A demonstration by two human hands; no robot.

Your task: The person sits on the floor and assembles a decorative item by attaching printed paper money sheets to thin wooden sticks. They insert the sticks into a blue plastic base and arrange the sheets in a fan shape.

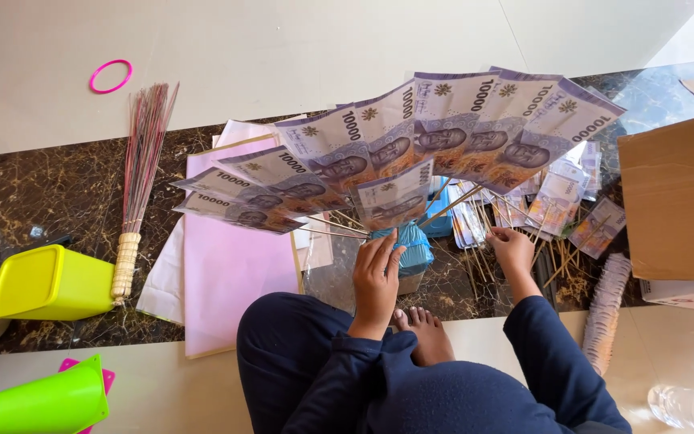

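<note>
A fan of several purple banknotes [411, 141] mounted on thin wooden sticks spreads above my knees. My left hand [377, 277] is shut around the gathered stick ends, with one smaller note just above its fingers. My right hand [512, 247] rests on a loose pile of sticks and more stick-mounted banknotes [560, 201] on the floor at the right. A blue wrapped object [415, 245] sits behind my left hand.
Pink paper sheets [230, 269] lie on the dark marble strip at left, beside a small broom [140, 173] and a yellow-green bin [48, 283]. A cardboard box [676, 197] stands at right. A pink ring [111, 76] lies far left.
</note>
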